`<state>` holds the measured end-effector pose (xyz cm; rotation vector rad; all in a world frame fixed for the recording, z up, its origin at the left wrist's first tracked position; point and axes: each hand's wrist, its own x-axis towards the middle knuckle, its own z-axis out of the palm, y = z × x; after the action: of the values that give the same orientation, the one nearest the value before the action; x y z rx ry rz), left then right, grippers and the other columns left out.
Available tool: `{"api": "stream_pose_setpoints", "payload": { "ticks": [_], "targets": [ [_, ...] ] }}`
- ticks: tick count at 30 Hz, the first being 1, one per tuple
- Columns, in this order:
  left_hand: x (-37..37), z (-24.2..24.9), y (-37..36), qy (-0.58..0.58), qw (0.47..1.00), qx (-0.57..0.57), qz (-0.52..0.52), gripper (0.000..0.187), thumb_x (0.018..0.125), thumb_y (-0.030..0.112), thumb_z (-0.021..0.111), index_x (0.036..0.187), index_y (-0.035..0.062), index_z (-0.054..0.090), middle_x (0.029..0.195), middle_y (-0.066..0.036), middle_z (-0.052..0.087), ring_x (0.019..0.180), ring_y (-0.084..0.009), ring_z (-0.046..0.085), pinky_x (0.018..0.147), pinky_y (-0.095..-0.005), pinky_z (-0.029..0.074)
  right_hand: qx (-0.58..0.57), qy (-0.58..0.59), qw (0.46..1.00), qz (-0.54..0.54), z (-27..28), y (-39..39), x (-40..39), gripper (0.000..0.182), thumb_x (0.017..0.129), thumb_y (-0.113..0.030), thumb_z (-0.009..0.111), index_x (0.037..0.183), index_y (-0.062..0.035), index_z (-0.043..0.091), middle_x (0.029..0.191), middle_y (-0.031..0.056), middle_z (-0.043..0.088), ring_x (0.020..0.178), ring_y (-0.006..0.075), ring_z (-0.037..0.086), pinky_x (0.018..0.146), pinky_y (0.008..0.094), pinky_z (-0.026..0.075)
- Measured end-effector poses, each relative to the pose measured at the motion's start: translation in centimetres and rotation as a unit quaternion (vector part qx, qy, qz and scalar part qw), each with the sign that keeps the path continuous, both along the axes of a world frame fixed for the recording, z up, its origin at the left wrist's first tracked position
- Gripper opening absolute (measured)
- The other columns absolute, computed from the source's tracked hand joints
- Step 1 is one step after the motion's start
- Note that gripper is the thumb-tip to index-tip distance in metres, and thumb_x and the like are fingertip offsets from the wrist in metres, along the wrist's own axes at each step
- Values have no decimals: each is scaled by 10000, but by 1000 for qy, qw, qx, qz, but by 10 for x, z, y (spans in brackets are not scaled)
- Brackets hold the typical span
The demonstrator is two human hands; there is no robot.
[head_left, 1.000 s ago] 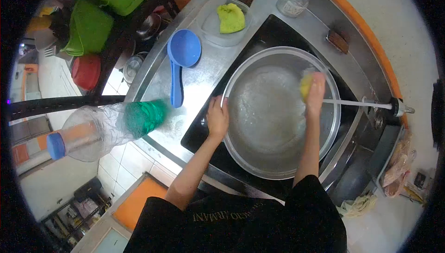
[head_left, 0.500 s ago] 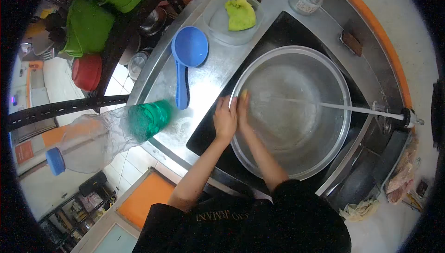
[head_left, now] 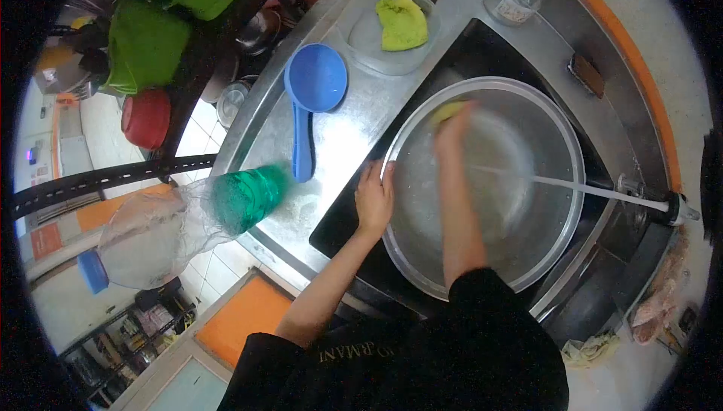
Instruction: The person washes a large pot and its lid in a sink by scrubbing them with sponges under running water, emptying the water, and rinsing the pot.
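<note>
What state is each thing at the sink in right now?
Basin: open, water running in
Tap: on
Left hand: at the basin's rim
Right hand: inside basin, holding sponge
Sponge: in use, blurred
Scoop: lying on counter
Tub: open, green cloth inside
Big bottle: capped
Soap bottle: pump fitted; fill level unclear

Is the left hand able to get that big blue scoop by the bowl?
Probably yes. The left hand is at the rim of the big metal bowl, and only bare steel counter seems to lie between it and the blue scoop's handle.
</note>
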<state>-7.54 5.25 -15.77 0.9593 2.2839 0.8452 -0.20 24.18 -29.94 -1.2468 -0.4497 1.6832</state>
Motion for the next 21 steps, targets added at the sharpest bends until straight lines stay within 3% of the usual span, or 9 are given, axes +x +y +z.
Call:
{"api": "stream_pose_setpoints", "payload": {
  "ticks": [2, 8, 9, 10, 11, 13, 14, 17, 21],
  "targets": [
    [0, -5, 0, -7, 1000, -16, 12, 413, 947, 344, 388, 1110, 7, 560, 1131, -286, 527, 1057, -441, 503, 870, -466, 421, 197, -327, 909, 166, -15, -113, -40, 614, 980, -402, 202, 1424, -9, 47, 1492, 169, 55, 1378, 276, 54, 1109, 391, 59],
    [0, -4, -2, -2, 1000, 17, -6, 371, 945, 310, 402, 1014, -14, 569, 1000, -258, 557, 934, -431, 527, 796, -467, 418, 191, -254, 663, 678, 90, -246, 193, 444, 935, -226, 381, 1374, -162, 347, 1403, 157, 336, 1298, 311, 320, 1064, 408, 259],
    [1, -11, -3, 31, 997, 69, -11, 355, 948, 292, 400, 954, -26, 559, 938, -238, 543, 870, -425, 526, 752, -474, 409, 10, -381, 441, 812, 116, -210, 209, 425, 872, -196, 479, 1292, -137, 452, 1282, 165, 473, 1188, 336, 451, 1017, 427, 329],
    [1, -12, -3, 29, 997, 76, -18, 355, 948, 292, 400, 954, -26, 559, 938, -238, 543, 870, -425, 526, 752, -474, 409, 255, -436, 455, 733, 58, -209, 305, 279, 855, -242, 509, 1091, -110, 578, 1021, 171, 598, 980, 302, 575, 882, 442, 418],
    [1, -12, -4, 30, 997, 70, -18, 359, 948, 295, 398, 962, -25, 559, 953, -238, 542, 879, -425, 526, 758, -472, 411, 99, -537, 358, 757, 114, -154, 293, 268, 847, -232, 508, 1050, -80, 593, 1083, 179, 576, 1028, 323, 548, 905, 470, 402],
    [3, -5, -2, 17, 998, 56, -7, 377, 951, 309, 391, 977, -26, 561, 980, -241, 539, 898, -425, 524, 772, -467, 413, 332, -747, 67, 572, 54, -91, 365, 306, 828, -226, 511, 1076, -73, 603, 1188, 171, 534, 1102, 327, 500, 953, 559, 345],
    [2, -8, -3, 18, 998, 57, -9, 377, 951, 309, 391, 977, -26, 561, 980, -241, 539, 898, -425, 524, 772, -467, 413, 364, -738, 1, 569, 66, -38, 351, 361, 828, -237, 513, 1160, -106, 566, 1216, 158, 518, 1126, 295, 482, 981, 563, 318],
    [2, -10, -4, 40, 998, 42, -14, 375, 954, 319, 378, 994, -5, 563, 963, -236, 543, 884, -421, 532, 758, -471, 420, 555, -642, -53, 526, 122, 73, 271, 436, 841, -181, 475, 1270, -114, 430, 1349, 94, 414, 1222, 291, 413, 1045, 463, 307],
    [3, -13, -5, 4, 999, 37, -24, 358, 953, 307, 377, 1040, 8, 553, 1009, -245, 536, 918, -426, 524, 798, -465, 416, 615, -616, 53, 490, 138, 107, 234, 414, 839, -124, 470, 1253, -121, 450, 1317, 99, 446, 1183, 248, 453, 1013, 375, 358]
  ]
}}
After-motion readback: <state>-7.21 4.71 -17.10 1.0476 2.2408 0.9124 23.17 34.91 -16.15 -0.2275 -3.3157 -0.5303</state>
